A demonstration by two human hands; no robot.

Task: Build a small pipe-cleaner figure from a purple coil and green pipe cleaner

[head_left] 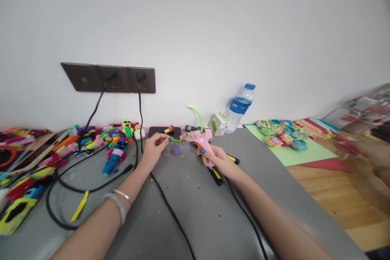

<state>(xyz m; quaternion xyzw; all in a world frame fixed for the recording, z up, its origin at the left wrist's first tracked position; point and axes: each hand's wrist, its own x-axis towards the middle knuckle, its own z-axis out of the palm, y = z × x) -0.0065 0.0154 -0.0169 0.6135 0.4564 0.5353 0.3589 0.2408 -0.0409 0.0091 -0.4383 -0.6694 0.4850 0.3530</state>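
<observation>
My right hand (218,160) is wrapped round the grip of a pink hot glue gun (204,137), whose nozzle points left. Close to that nozzle, my left hand (156,146) pinches the end of a bright green pipe cleaner (176,140). A curved bright green strand (199,115) rises behind the gun; whether it is the same piece I cannot tell. Below the nozzle lies a small purple round piece (176,149). Black-and-yellow handled pliers (215,175) rest partly hidden under my right hand. Behind my left hand is a dark phone with a pink edge (152,130).
Colourful pipe-cleaner pieces (117,154) crowd the left side. Black cables (170,207) cross the grey table (195,227) from wall sockets (115,79). A water bottle (240,107) and small box (218,124) stand at the wall. Paper flowers (283,132) and another person's blurred arm (373,156) are at right.
</observation>
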